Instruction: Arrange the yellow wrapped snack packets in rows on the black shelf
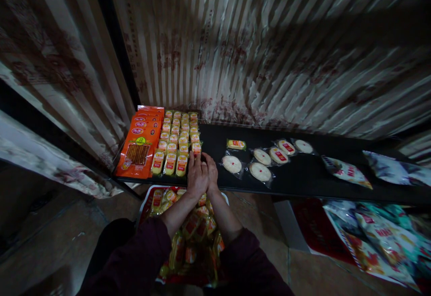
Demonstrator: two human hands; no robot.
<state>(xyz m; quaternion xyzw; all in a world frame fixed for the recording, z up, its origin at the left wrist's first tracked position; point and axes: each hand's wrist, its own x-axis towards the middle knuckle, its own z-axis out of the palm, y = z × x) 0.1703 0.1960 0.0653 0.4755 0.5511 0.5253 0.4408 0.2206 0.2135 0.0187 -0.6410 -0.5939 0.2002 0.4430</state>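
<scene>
My left hand [197, 175] and my right hand [211, 172] are pressed close together at the shelf's front edge. Their fingers are closed at the near end of the rightmost row of small yellow wrapped cakes [175, 139]. One wrapped cake [196, 148] shows just past the left fingertips. Whatever lies between the hands is hidden by them. Left of the rows, orange snack packets [138, 150] overlap in a stack. Below my forearms stands a red and white box [145, 201] filled with more loose wrapped cakes [190, 224].
The black shelf [296, 179] also carries a single wrapped cake [236, 144], several round white wrapped biscuits [232, 164] and snack bags [348, 171]. A carton [292, 228] of bags stands on the floor at right. Pleated sheeting [235, 53] hangs behind, beside a black post [116, 35].
</scene>
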